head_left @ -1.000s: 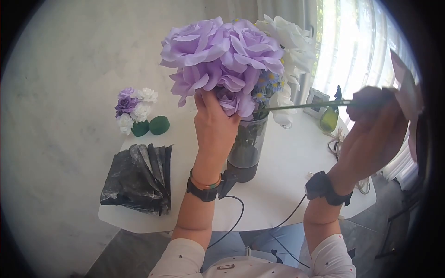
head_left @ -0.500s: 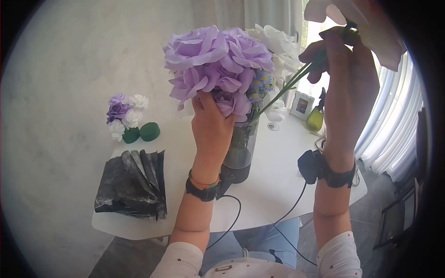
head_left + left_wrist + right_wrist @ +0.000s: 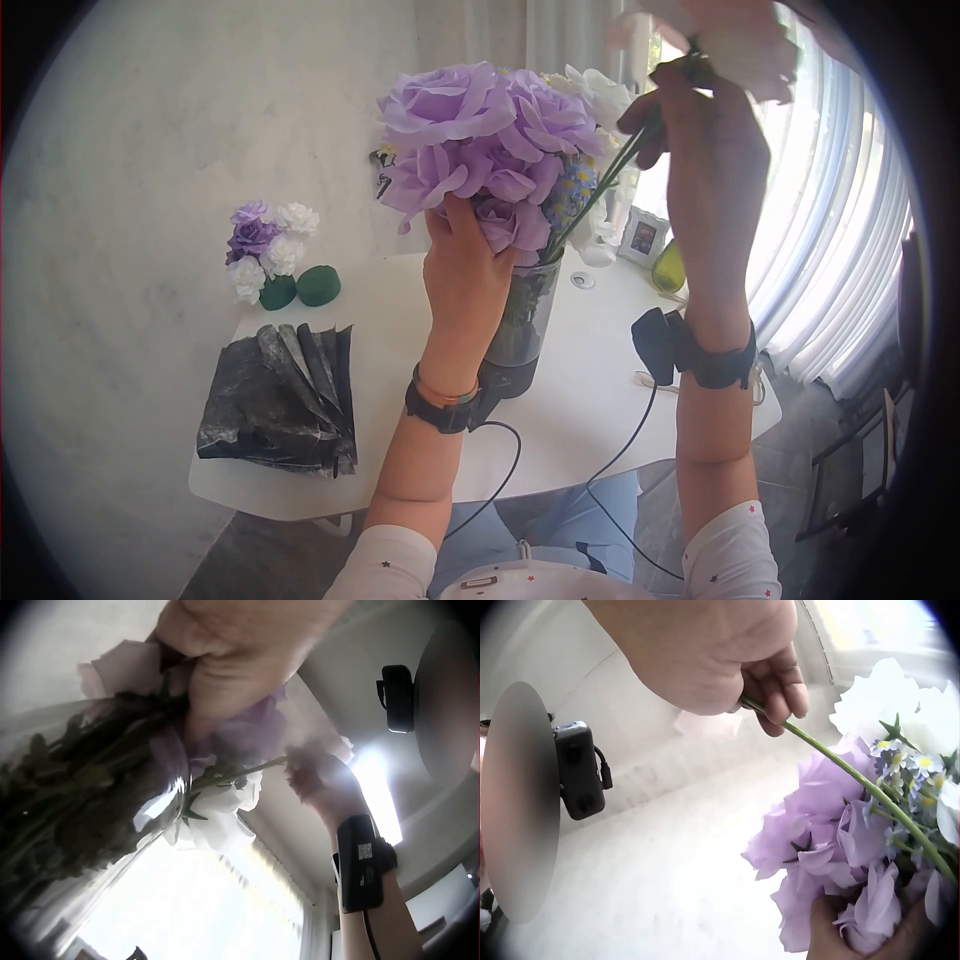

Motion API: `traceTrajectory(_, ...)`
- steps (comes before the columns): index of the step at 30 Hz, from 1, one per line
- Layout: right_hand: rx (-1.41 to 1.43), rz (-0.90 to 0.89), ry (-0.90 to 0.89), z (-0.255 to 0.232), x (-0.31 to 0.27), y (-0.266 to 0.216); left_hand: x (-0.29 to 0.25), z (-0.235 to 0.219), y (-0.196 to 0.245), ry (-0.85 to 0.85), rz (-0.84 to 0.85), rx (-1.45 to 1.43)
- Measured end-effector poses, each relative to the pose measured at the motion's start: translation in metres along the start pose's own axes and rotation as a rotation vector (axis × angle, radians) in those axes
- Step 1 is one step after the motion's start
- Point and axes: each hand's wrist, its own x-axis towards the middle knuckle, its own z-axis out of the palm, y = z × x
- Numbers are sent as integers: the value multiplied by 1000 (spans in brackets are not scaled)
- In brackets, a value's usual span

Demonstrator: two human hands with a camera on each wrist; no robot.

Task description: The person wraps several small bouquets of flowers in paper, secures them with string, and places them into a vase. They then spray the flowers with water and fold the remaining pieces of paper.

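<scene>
A bunch of lilac artificial roses (image 3: 450, 110) stands in a clear glass vase (image 3: 528, 310), with white flowers (image 3: 600, 95) and small blue daisies (image 3: 570, 195) beside them. My left hand (image 3: 466, 280) grips the lilac roses just above the rim, its fingers partly hidden among the petals. High on the right, my right hand (image 3: 715, 180) pinches the green stem (image 3: 855, 776) of a pale pink flower (image 3: 745, 50) close under its bloom. That stem slants down to the vase mouth, its lower end hidden among the other stems. Green stems (image 3: 82, 780) fill the glass in the left wrist view.
On the white table (image 3: 600, 390) lie a folded black sheet (image 3: 280, 400) and a small purple-and-white flower bunch (image 3: 265, 245) beside green foam pieces (image 3: 318, 285). A picture frame (image 3: 643, 235) and a green bottle (image 3: 668, 268) stand at the back right. Cables hang from both wrists.
My right hand has swung from the far right inward and up, tilting the pink flower's stem from nearly level to steep. My left hand has kept its hold on the lilac roses.
</scene>
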Motion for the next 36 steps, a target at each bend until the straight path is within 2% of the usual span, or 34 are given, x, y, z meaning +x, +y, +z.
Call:
traceTrajectory(2,-68,42,-169,2,-3,10,0,-1,2,-13,-14,-2)
traceTrajectory(4,-48,171,-245,8,-8,18,0,-2,1,-26,-28,-3)
traceTrajectory(7,-56,220,-232,7,-8,21,-1,-1,-1,16,63,53)
traceTrajectory(9,22,278,-246,4,-8,16,-1,-1,0,-27,-14,39)
traceTrajectory(13,38,278,-208,3,-10,17,0,-2,1,-39,-41,62)
traceTrajectory(16,-6,253,-282,7,-22,33,-1,-3,3,-33,-41,31)
traceTrajectory(18,-165,226,-396,11,-29,38,-1,-3,4,-27,-78,37)
traceTrajectory(19,-257,285,-483,9,-28,32,-1,-4,5,-27,-78,37)
traceTrajectory(25,-75,177,-485,-1,-38,32,-2,-6,4,-79,-95,20)
traceTrajectory(29,-99,183,-494,-3,-40,39,-2,-7,7,-68,-104,33)
traceTrajectory(31,-18,249,-474,-4,-42,39,-2,-7,8,-65,-118,40)
traceTrajectory(36,-90,206,-493,-9,-41,29,-4,-7,7,-68,-91,32)
